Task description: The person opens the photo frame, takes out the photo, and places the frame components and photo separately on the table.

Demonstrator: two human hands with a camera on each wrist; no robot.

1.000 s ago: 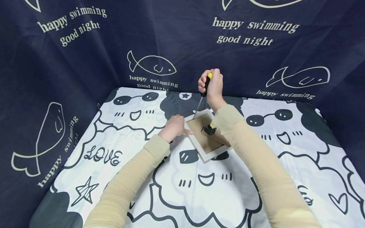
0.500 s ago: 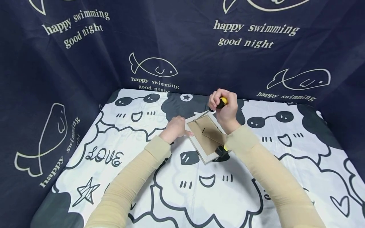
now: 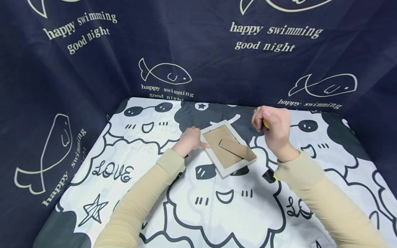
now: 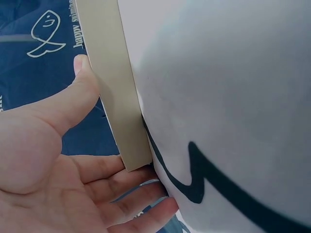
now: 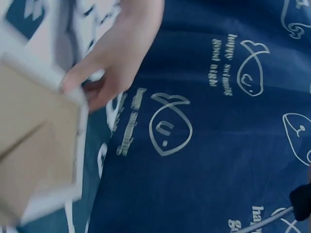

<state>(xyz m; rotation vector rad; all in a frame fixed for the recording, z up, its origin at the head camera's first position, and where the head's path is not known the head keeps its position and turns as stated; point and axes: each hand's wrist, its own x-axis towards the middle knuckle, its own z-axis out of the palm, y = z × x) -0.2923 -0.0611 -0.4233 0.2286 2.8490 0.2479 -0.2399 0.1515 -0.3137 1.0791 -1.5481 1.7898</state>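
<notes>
A picture frame [image 3: 217, 151] with a white border lies face down on the cloth, its brown backing and stand flap [image 3: 235, 148] showing. My left hand [image 3: 190, 139] holds its left corner. In the left wrist view the thumb [image 4: 82, 80] lies along one side of the frame's edge [image 4: 114, 87], with fingers [image 4: 131, 194] at the corner. My right hand [image 3: 273, 127] is raised right of the frame, apart from it, curled round a screwdriver [image 3: 265, 124]. The screwdriver's black grip [image 5: 301, 200] and metal shaft [image 5: 267, 224] show in the right wrist view; the shaft is hidden in the head view.
A white cloth [image 3: 145, 210] with black cartoon drawings covers the table. Dark blue curtains [image 3: 214, 79] with fish prints stand behind and at both sides. A small black and yellow piece [image 3: 269, 176] shows beside the right cuff.
My right hand has swung from above the frame's far corner to the right and toward me, taking the screwdriver off the frame. My left hand and the frame have stayed in place.
</notes>
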